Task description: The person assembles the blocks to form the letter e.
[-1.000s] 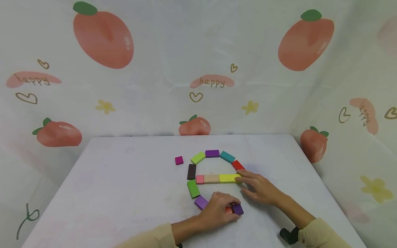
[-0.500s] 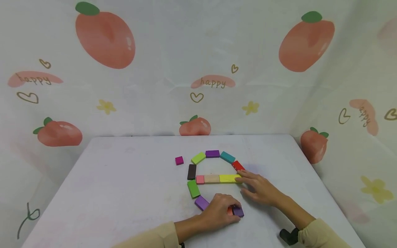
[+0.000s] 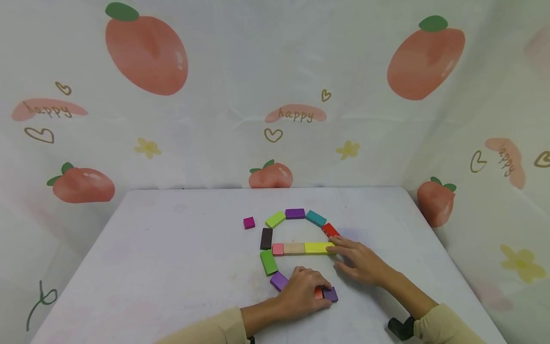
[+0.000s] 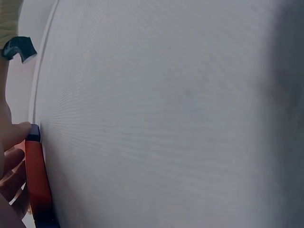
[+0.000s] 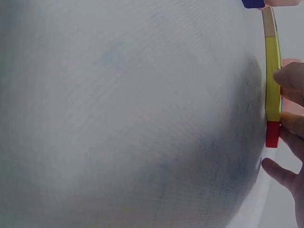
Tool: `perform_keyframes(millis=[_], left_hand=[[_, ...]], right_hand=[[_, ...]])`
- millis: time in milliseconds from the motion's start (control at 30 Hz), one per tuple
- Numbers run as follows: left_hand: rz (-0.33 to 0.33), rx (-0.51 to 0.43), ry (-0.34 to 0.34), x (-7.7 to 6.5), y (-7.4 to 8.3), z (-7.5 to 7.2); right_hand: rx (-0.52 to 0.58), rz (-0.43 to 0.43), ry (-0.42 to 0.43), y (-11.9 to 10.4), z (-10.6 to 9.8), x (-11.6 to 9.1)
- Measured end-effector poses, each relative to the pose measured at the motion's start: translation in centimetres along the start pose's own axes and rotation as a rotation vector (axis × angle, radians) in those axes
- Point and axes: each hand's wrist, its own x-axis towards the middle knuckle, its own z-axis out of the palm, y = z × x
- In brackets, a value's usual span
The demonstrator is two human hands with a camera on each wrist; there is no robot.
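Note:
Several coloured domino blocks form a rounded outline with a straight row across it. My left hand (image 3: 301, 294), at the outline's near side, pinches a dark purple block (image 3: 331, 294) between thumb and fingers. An orange block (image 3: 318, 293) beside it is partly hidden by that hand; the left wrist view shows its long side (image 4: 37, 173). My right hand (image 3: 361, 260) rests with loosely extended fingers at the right end of the row, touching the yellow block (image 3: 317, 248). A red block (image 3: 330, 230) lies by its fingertips. The right wrist view also shows this yellow block (image 5: 272, 80).
Purple (image 3: 294, 213), teal (image 3: 315, 218), lime (image 3: 275, 220), black (image 3: 266, 238), green (image 3: 268, 262) and violet (image 3: 279, 281) blocks make up the curve. Pink (image 3: 277, 249) and tan (image 3: 294, 248) blocks continue the row. A magenta block (image 3: 248, 222) lies apart on the white table (image 3: 172, 258).
The dark purple block has shifted slightly toward the near side and lies more level beside the orange one, under my left fingers. My right hand has stayed in place.

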Motion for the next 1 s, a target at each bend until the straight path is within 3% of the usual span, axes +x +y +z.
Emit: perform_keyframes(millis=[667,800,1000], left_hand=[[0.014,0.011,0.000,-0.3,-0.2,0.0],[0.017,0.010,0.007,-0.5,-0.4,-1.3],[0.027,-0.066,0.124,-0.2,-2.2,-5.2]], right_hand=[[0.010,0.003,0.005,0.0,0.1,0.0],[0.011,-0.007,0.007,0.0,0.2,0.0],[0.007,0.004,0.002,0.0,0.2,0.1]])
